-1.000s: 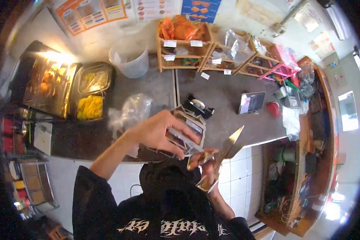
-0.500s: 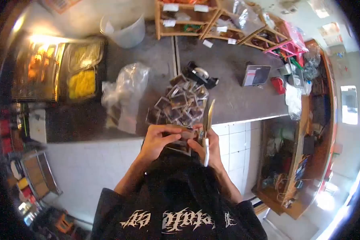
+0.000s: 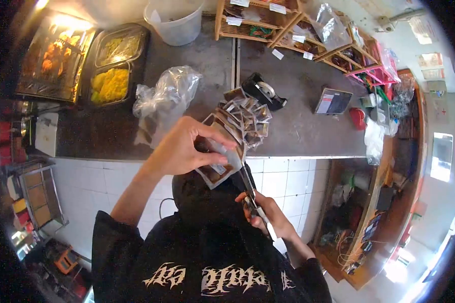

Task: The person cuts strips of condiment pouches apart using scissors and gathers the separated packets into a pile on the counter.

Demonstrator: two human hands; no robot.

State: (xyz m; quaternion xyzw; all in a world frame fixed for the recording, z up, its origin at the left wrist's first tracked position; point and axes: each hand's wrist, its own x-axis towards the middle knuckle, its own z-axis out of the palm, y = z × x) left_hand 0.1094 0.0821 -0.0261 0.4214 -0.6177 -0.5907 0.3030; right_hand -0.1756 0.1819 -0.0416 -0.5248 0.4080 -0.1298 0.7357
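My left hand [image 3: 184, 146] is closed in a pinch on a strip of small clear packets [image 3: 219, 171] with brown contents, held over the near table edge. My right hand [image 3: 270, 217] grips a pair of scissors [image 3: 247, 178] with a white handle. Their blades point up and away from me and meet the right edge of the strip; whether they are fully closed is hard to make out. Beyond, a heap of similar packets [image 3: 253, 118] lies on the dark table, and the strip runs towards it.
Behind the heap stands a black tape dispenser [image 3: 265, 91]. A clear plastic bag [image 3: 171, 98] lies to the left, near a black tray of yellow food [image 3: 110, 86]. A white bucket [image 3: 179, 25], wooden racks [image 3: 258, 33], a propped tablet [image 3: 333, 101] and a red object [image 3: 357, 118] line the table.
My hands have drawn apart. The left lifted the packets left and forward; the right moved lower and turned the scissors so the blades reach the strip. The view shifted slightly.
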